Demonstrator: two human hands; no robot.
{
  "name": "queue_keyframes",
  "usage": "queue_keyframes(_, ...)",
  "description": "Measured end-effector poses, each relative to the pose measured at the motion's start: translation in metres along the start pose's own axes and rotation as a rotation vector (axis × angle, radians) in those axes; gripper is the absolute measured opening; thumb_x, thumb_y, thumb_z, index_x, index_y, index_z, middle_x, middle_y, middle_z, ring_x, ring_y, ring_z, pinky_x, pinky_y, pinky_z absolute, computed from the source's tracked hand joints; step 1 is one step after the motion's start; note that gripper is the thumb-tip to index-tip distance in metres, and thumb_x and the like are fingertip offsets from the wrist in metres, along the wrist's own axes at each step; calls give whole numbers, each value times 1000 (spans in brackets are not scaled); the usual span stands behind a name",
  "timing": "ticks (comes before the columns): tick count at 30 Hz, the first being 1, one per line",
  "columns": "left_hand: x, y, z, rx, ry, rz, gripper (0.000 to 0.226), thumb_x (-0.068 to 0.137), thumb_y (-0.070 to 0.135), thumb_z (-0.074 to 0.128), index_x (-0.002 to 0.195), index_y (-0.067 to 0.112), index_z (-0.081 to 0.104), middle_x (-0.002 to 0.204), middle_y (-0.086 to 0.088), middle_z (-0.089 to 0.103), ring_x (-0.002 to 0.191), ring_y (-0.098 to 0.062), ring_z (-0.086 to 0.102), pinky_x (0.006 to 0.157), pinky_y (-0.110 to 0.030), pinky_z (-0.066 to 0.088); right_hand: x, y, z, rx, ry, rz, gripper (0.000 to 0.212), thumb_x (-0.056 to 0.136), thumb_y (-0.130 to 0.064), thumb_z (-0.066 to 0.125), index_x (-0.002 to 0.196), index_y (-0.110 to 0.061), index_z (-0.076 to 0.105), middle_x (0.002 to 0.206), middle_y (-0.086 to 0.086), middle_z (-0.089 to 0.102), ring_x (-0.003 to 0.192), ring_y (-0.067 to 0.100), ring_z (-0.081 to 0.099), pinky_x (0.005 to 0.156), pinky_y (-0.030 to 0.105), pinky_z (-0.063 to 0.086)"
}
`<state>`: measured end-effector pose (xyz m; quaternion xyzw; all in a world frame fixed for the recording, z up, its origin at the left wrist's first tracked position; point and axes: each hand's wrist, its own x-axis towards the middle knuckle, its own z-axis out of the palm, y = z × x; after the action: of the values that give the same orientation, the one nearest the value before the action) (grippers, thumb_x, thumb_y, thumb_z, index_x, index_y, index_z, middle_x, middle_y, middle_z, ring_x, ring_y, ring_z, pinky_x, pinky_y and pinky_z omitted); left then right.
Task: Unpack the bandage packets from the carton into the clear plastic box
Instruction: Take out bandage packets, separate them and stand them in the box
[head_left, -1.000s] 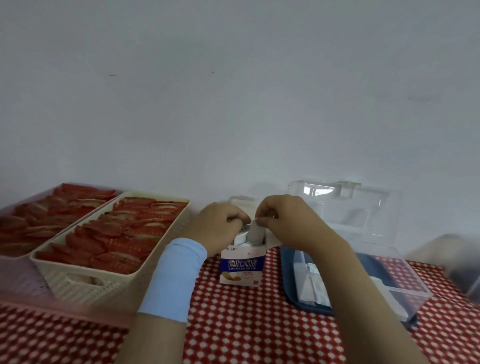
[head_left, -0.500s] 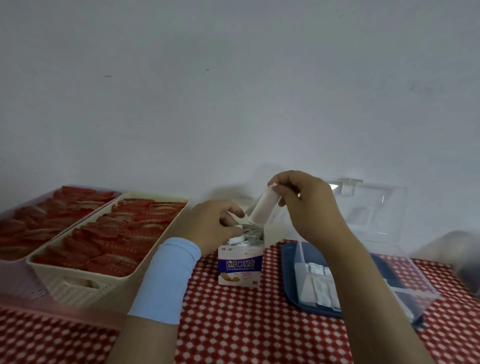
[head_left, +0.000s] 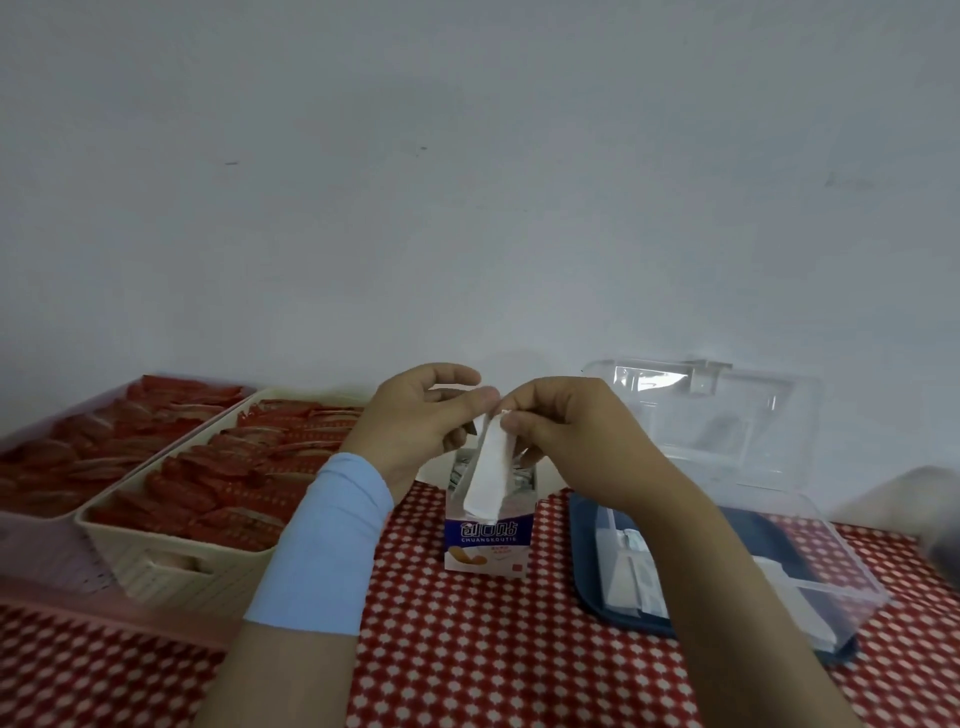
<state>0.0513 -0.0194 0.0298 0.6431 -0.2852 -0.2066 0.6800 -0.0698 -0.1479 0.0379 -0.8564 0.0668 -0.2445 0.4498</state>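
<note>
Two-handed pinch, left hand (head_left: 415, 431) and right hand (head_left: 571, 441), on bandage packet (head_left: 485, 473) top, dangling clear of carton (head_left: 488, 545); clear plastic box (head_left: 831, 569) open at three o'clock.

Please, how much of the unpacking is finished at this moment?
Done: some white packets lie in the clear plastic box. In hand: the left hand and right hand pinch one bandage packet above the carton. Left: more packets are visible inside it.
</note>
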Motion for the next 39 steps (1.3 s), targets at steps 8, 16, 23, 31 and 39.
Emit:
queue_keyframes(8,-7,-5,-7,-231,-360,-175,55,82,33,65,124,-2,61,117,-17,70,100,-30,69,90,-41,55,2,2,2,188,109,-31,16,94,-4,62,91,-9,77,83,0,77,74,7,69,68,13,52)
queue_keyframes(16,-12,-8,-6,-355,-455,-238,36,89,25,65,118,3,64,99,-16,72,76,-22,70,66,-31,59,2,5,1,221,51,-52,14,96,-6,61,101,-14,70,81,2,75,80,9,70,77,18,53)
queue_keyframes(23,-13,-7,0,-334,-472,-265,41,83,31,68,113,4,64,91,-13,71,63,-22,68,54,-32,56,0,4,0,216,-33,-48,26,96,-10,62,120,-17,65,84,7,72,75,28,68,77,31,58)
queue_keyframes(31,-8,-11,4,-396,-406,-210,24,83,22,62,93,9,81,97,-15,74,76,-22,72,69,-34,60,0,3,2,-11,164,-54,33,87,-36,72,115,-38,54,119,-19,56,94,2,64,78,22,54)
queue_keyframes(39,-6,-14,-2,-468,-374,-229,38,85,25,65,115,3,71,114,-22,70,91,-31,73,74,-40,60,-4,-2,10,-148,-81,-129,51,56,-26,96,77,-24,50,132,-22,49,114,-6,53,80,9,47)
